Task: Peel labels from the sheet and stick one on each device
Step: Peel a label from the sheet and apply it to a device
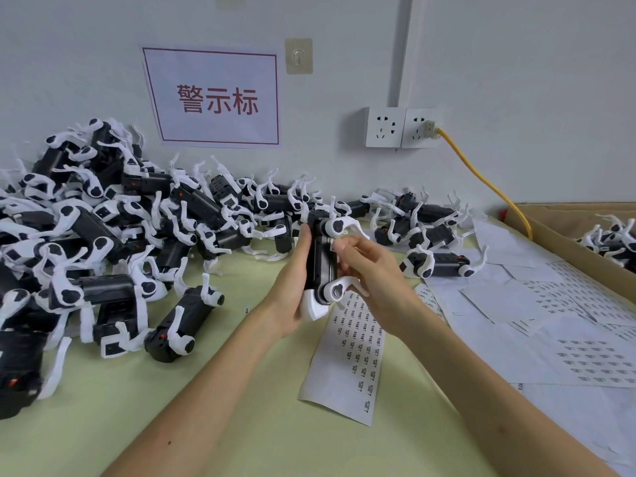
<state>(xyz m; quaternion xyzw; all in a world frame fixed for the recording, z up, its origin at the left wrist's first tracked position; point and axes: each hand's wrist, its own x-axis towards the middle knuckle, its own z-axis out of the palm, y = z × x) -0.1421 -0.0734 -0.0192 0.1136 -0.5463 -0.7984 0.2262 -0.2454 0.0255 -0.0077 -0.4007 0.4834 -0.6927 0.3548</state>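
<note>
My left hand grips a black device with white arms, held upright above the table's middle. The fingertips of my right hand press against the device's upper right side, where a small pale label shows at the thumb tip. Below the device lies a long label sheet with rows of small printed labels. A large pile of the same devices covers the left of the table, and a few more devices lie at the back right.
Used and partly used label sheets spread over the right of the pale green table. A cardboard box holding more devices stands at the far right. Wall sockets with a yellow cable and a red-lettered sign are behind.
</note>
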